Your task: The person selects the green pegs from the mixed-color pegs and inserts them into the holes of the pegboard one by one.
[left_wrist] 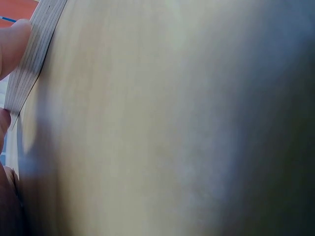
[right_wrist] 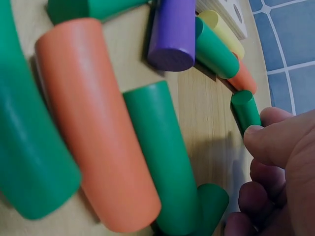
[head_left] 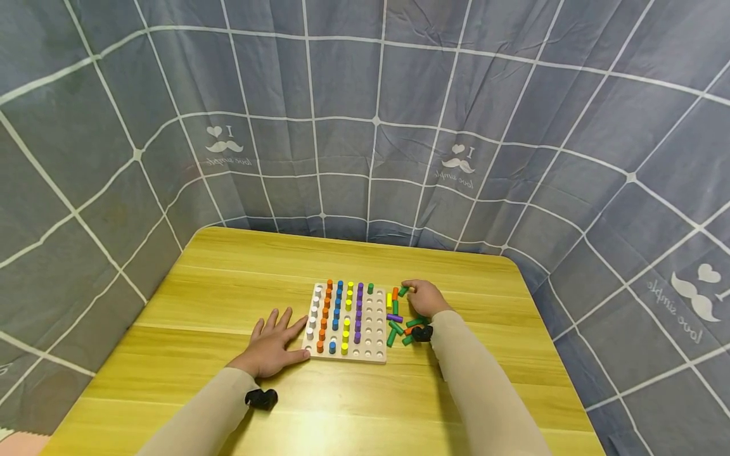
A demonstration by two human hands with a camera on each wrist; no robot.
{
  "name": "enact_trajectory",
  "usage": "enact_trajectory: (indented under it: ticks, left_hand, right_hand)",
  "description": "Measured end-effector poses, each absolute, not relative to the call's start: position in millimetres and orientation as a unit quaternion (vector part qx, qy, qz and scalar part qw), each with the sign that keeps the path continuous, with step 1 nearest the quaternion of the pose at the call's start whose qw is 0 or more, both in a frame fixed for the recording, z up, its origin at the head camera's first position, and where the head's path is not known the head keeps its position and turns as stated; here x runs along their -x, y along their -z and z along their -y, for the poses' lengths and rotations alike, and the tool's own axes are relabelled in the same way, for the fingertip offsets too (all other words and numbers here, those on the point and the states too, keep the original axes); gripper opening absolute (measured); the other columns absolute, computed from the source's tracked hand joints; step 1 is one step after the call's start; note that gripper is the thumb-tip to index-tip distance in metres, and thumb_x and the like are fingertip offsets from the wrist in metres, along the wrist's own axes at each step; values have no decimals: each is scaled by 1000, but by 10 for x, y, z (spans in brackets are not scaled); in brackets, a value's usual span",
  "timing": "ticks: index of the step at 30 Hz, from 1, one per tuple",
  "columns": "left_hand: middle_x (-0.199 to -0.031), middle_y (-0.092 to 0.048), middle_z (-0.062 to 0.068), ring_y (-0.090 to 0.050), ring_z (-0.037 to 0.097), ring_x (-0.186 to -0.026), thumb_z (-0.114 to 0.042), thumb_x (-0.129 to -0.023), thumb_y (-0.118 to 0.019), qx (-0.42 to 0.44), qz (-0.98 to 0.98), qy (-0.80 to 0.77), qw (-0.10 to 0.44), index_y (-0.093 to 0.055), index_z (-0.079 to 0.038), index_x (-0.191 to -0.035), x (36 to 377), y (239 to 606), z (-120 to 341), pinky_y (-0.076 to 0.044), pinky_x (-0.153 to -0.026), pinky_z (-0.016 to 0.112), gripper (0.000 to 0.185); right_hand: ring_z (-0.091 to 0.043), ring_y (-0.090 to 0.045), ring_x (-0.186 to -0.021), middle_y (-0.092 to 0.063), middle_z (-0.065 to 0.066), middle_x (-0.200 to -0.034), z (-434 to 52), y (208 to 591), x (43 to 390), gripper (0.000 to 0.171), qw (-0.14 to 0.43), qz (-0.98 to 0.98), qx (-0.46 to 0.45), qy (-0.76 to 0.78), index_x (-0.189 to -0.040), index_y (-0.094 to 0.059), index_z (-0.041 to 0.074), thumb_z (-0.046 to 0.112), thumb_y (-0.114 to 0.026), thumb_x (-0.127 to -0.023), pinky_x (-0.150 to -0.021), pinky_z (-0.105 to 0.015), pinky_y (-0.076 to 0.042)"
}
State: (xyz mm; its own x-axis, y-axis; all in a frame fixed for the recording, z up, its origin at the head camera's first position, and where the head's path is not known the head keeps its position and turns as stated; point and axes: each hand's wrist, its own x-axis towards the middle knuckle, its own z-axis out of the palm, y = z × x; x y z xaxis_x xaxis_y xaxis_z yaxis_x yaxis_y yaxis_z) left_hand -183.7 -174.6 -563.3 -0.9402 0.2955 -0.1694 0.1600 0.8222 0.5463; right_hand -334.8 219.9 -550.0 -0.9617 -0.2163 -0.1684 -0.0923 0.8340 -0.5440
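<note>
A pale wooden pegboard (head_left: 365,360) lies on the table, with columns of white, orange, blue, yellow and purple pegs and one green peg (head_left: 371,288) standing at its far side. My left hand (head_left: 270,348) lies with fingers spread at the board's left edge, thumb and index finger touching it. In the left wrist view, fingertips (left_wrist: 14,44) rest against the board's side. My right hand (head_left: 426,297) is right of the board, thumb and index finger pinching a green peg (right_wrist: 244,109) near the table. That hand's other fingers (right_wrist: 253,199) are curled.
Loose pegs lie on the table (head_left: 228,285) between the board and my right forearm: several green ones, a purple peg (right_wrist: 172,37), a yellow peg (head_left: 390,300) and orange pegs (right_wrist: 98,123). A grey checked curtain (head_left: 342,145) surrounds the table's far side.
</note>
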Motion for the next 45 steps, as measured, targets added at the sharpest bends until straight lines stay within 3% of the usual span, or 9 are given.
enact_trajectory:
  ticks: [6,11,19,26,33,39,45]
  left_hand:
    - [-176,-9,24,4,54,-161,-64,-97,-63,-123,-946,-272,126,-32,-23,-167,1847,5621,1735,5,-124,73,87]
    - [-176,-8,24,4,54,-161,-64,-97,-63,-121,-946,-272,128,-32,-24,-168,1847,5630,1739,5,-124,73,87]
    - [-176,-10,24,3,54,-161,-65,-97,-64,-119,-947,-271,123,-33,-24,-167,1842,5633,1748,4,-124,74,87]
    - [-176,-10,24,3,53,-161,-66,-97,-63,-119,-948,-268,124,-32,-24,-167,1840,5609,1738,4,-124,74,87]
    - [-176,-9,23,3,53,-161,-67,-97,-62,-118,-948,-269,124,-32,-25,-167,1837,5622,1737,4,-124,74,88]
    - [-176,-10,23,3,53,-161,-67,-96,-63,-118,-947,-272,124,-33,-25,-167,1828,5617,1738,4,-124,73,88]
    - [-176,-10,24,3,54,-161,-64,-97,-64,-118,-946,-275,121,-33,-23,-167,1819,5628,1742,4,-124,73,87]
  right_hand:
    - [-35,-66,-122,-67,-18,-141,-2213,5458,3308,39,108,-950,67,286,-144,-66,12,11,-58,-106,-99,-52,-54]
    - [-34,-67,-120,-68,-18,-140,-2247,5468,3316,38,105,-951,64,285,-143,-66,10,11,-58,-106,-99,-51,-55]
    - [-25,-62,-86,-72,-18,-129,-2348,5534,3357,34,117,-943,46,307,-140,-68,9,11,-59,-107,-78,-38,-51]
    - [-24,-63,-91,-68,-22,-136,-2376,5476,3298,33,124,-940,39,316,-138,-68,8,13,-60,-106,-78,-37,-52]
    - [-21,-61,-80,-74,-14,-113,-2415,5488,3267,31,120,-936,34,330,-134,-70,7,13,-62,-105,-79,-38,-54]
    - [-21,-59,-74,-73,-12,-103,-2428,5504,3250,30,126,-927,26,353,-133,-70,5,13,-62,-105,-71,-34,-52]
    - [-20,-58,-74,-73,-10,-100,-2423,5521,3252,29,123,-923,23,363,-132,-71,6,13,-63,-105,-72,-33,-50]
